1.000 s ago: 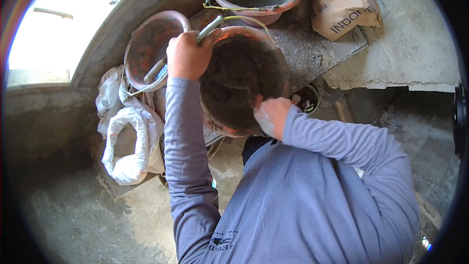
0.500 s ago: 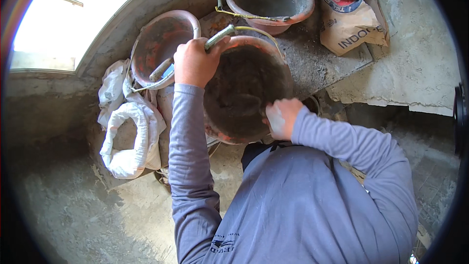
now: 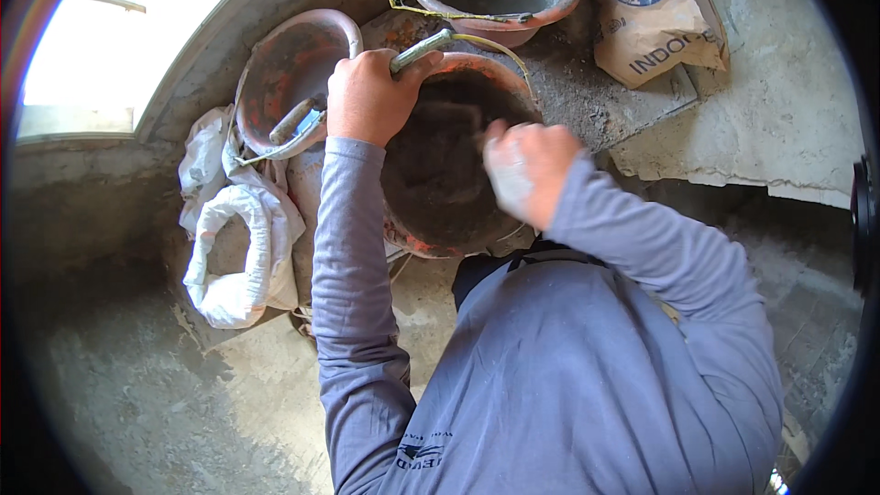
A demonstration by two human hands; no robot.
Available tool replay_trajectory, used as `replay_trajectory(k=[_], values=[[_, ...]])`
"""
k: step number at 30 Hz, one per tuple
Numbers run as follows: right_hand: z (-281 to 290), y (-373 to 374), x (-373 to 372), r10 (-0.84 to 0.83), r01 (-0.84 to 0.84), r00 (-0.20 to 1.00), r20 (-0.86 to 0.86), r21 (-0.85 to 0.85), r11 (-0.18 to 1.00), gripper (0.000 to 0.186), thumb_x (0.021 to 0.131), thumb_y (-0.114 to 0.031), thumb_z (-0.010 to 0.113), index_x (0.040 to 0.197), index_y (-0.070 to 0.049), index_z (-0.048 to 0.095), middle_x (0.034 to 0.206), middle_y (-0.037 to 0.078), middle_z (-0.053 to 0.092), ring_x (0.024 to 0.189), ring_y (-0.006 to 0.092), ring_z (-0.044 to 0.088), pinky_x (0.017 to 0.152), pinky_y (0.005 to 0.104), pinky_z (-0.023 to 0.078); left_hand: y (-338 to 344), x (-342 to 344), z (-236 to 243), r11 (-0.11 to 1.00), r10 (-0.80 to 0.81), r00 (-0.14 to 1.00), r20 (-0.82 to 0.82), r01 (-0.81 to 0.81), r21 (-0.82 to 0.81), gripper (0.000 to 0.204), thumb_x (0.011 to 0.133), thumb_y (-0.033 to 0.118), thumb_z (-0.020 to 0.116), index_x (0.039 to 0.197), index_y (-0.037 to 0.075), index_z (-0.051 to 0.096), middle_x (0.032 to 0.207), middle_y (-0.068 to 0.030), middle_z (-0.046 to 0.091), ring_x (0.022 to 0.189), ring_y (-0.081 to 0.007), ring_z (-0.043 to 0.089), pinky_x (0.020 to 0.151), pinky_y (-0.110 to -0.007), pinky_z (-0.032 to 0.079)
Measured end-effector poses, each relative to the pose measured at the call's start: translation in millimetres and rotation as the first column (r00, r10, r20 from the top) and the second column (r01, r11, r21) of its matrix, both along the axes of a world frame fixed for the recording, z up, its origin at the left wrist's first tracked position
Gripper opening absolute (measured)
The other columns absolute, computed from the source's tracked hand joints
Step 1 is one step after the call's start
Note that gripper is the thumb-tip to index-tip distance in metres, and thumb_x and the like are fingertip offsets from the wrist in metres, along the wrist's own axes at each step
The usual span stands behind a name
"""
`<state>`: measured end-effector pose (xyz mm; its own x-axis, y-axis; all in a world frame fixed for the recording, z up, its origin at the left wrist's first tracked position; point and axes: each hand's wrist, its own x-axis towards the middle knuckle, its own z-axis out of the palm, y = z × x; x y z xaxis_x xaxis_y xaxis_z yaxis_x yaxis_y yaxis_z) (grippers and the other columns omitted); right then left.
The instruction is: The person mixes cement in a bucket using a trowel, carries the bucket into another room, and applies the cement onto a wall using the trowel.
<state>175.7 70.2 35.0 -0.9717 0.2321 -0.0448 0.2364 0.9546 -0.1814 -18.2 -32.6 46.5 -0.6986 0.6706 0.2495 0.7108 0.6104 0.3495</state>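
My left hand (image 3: 376, 96) grips the pale green grip (image 3: 422, 49) on the wire handle of a large reddish bucket (image 3: 412, 236), which holds dark grey mixture (image 3: 431, 165). My right hand (image 3: 522, 170), blurred and with a pale patch on its back, is closed on a trowel over the bucket's right part; the trowel's blade is faint in the mixture. At the upper left a dirty orange basin (image 3: 284, 60) has a wooden-handled tool (image 3: 291, 121) with a blue part at its rim.
Another reddish basin (image 3: 550, 14) with a yellow wire handle stands behind. A torn paper sack (image 3: 660, 46) lies at upper right on rough concrete. White woven sacks (image 3: 229, 298) sit at the left, below a bright arched opening (image 3: 92, 46). A concrete ledge (image 3: 752, 137) runs on the right.
My right hand has moved upward and slightly right, with the trowel shifting inside the bucket. My left hand stays on the handle grip, moved slightly right.
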Motion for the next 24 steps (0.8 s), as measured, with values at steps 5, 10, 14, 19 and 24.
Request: replay_trajectory(k=[5, 10, 14, 19, 24], values=[[-11, -67, 8, 0.268, -0.285, 0.955, 0.124, 0.141, 0.948, 0.021, 0.081, -0.016, 0.062, 0.091, -0.002, 0.074, 0.076, 0.01, 0.071, 0.07, 0.0253, 0.07, 0.054, 0.0349, 0.055, -3, -9, -1, 0.997, 0.066, 0.996, 0.066, -0.068, 0.031, 0.058, 0.085, 0.055, 0.074, 0.073, -0.002, 0.072, 0.067, -0.0259, 0.065, 0.067, -0.0445, 0.067, 0.068, -0.05, 0.053], [-26, -62, 53, 0.252, -0.318, 0.947, 0.2, 0.462, 0.828, 0.033, 0.083, -0.015, 0.061, 0.108, 0.005, 0.069, 0.078, 0.012, 0.069, 0.069, 0.0289, 0.069, 0.054, 0.0353, 0.054, -17, -25, -7, 0.99, 0.105, 0.992, 0.07, -0.111, 0.083, 0.057, 0.086, 0.052, 0.074, 0.073, -0.004, 0.07, 0.068, -0.0273, 0.063, 0.069, -0.0449, 0.067, 0.067, -0.05, 0.052], [-25, -5, 44, 0.367, -0.397, 0.895, 0.253, 0.08, 0.914, 0.036, 0.091, -0.008, 0.052, 0.122, 0.009, 0.062, 0.076, 0.012, 0.07, 0.069, 0.0271, 0.071, 0.052, 0.0382, 0.053, -34, -34, -15, 0.979, 0.155, 0.98, 0.122, -0.169, 0.114, 0.059, 0.085, 0.053, 0.074, 0.072, -0.004, 0.07, 0.067, -0.0278, 0.063, 0.069, -0.045, 0.067, 0.067, -0.051, 0.051], [51, 15, 35, 0.233, -0.177, 0.918, 0.321, -0.193, 0.965, 0.042, 0.088, -0.029, 0.065, 0.113, 0.006, 0.067, 0.092, 0.02, 0.073, 0.083, 0.037, 0.073, 0.072, 0.0455, 0.059, -42, -33, -16, 0.981, 0.157, 0.982, 0.105, -0.167, 0.101, 0.059, 0.085, 0.054, 0.075, 0.072, -0.004, 0.07, 0.065, -0.0264, 0.061, 0.065, -0.0425, 0.066, 0.065, -0.049, 0.05], [-3, 17, 9, 0.211, 0.021, 0.868, 0.449, -0.458, 0.888, 0.036, 0.092, -0.038, 0.065, 0.11, -0.007, 0.071, 0.093, 0.027, 0.07, 0.097, 0.0405, 0.07, 0.088, 0.0525, 0.054, -28, -28, -12, 0.987, 0.144, 0.988, 0.046, -0.147, 0.06, 0.061, 0.085, 0.055, 0.075, 0.073, -0.004, 0.07, 0.064, -0.0251, 0.062, 0.065, -0.0421, 0.067, 0.063, -0.048, 0.051]])
